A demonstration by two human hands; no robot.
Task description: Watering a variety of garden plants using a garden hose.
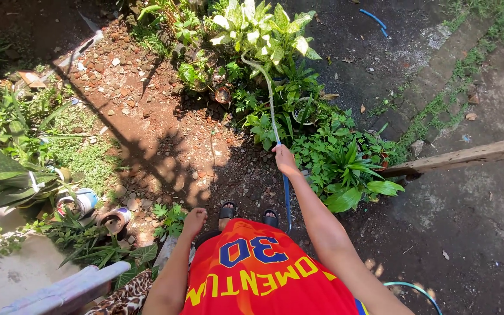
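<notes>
Head view, looking down: the person's right hand (285, 160) is stretched fwd w/ fingers curled tight round a thin blue garden hose (287, 201). The hose runs from the hand back down past the right leg toward the feet; another loop of it shows at the bottom right on the dark wet ground (438, 233). From the hand a pale stream of water (270, 105) arcs up and away to the tall green-and-cream variegated leafy plant (261, 29) at the top centre.

The left hand (194, 221) hangs low beside the left hip, fingers loosely bent, holding nothing, just above a small green weed (167, 217).

Both feet are in black slide sandals (249, 213) on reddish-brown stony soil (147, 116), partly in shadow. The person wears a red-orange sleeveless jersey w/ yellow and blue print (258, 274).

Right of the hose hand is a clump of low green foliage plants (339, 157); a weathered wooden plank (468, 156) sticks in from the right edge beside it. To the left, two tipped-over small pots (97, 211) lie near long striped leaves (1, 181). Bottom left: pale lilac slatted chair arm (65, 291) and leopard-print cloth (126, 297).
</notes>
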